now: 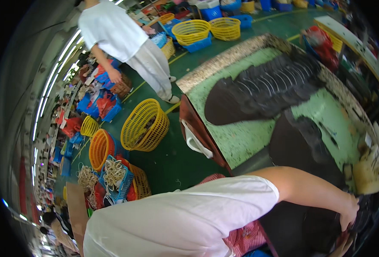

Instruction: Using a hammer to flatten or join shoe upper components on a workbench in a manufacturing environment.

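Hands at green table [240, 137] edge: left hand [350, 214] clamped on dark sole piece [362, 218]; right hand [343, 248] mostly hidden, grip can't tell. Black sole stacks [262, 90] nearby.

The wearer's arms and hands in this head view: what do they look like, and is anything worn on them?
One arm shows clearly, coming from a short white fabric sleeve that ends above the elbow; the forearm below is bare. Its hand is bare too, with no glove, watch or ring visible. The other hand barely shows at the lower edge, apparently bare.
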Tool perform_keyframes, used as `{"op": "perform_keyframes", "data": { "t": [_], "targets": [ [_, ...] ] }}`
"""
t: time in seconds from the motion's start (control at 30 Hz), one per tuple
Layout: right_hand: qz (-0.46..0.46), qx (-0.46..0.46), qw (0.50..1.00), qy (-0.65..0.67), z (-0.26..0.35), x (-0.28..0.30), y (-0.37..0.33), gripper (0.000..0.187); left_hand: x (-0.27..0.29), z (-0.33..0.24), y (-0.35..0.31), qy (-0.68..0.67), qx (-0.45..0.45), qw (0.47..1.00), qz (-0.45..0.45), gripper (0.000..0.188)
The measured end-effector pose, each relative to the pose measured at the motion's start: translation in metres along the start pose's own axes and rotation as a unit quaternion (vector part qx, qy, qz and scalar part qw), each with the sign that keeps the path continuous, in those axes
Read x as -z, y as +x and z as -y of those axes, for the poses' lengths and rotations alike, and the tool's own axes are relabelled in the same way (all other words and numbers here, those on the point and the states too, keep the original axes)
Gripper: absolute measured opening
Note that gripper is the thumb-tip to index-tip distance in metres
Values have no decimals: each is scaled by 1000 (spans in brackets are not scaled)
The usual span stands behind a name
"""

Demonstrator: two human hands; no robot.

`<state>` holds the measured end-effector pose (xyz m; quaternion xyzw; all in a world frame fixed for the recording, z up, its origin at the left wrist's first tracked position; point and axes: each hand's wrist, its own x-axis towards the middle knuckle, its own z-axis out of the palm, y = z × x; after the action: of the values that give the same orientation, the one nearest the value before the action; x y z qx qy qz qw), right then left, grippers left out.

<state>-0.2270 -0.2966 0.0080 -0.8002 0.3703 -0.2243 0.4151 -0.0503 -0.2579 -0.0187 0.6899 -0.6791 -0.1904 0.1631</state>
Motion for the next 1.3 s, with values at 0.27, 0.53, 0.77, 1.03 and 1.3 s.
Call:
{"op": "perform_keyframes", "data": {
  "t": [0.27, 0.53, 0.77, 1.03, 1.3],
  "targets": [
    [-8, -32, 999, 36, -64, 9, 26, 41, 51, 21, -21, 10, -427, 901, -78, 12],
    [-8, -12, 1000, -18, 22, -7, -16, 29, 108, -8, -265, -421, -80, 903, 24, 22],
    [269, 48, 961, -36, 127, -54, -136, 16, 20, 30, -290, -101, -80, 983, -132, 14],
    [361, -14, 932, -12, 112, -92, -151, 13, 14, 47, -279, -86, -83, 987, -105, 15],
    [236, 15, 972, -5, 115, -87, -145, 10, 12, 58, -272, -70, -205, 968, -130, 12]
  ]
}}
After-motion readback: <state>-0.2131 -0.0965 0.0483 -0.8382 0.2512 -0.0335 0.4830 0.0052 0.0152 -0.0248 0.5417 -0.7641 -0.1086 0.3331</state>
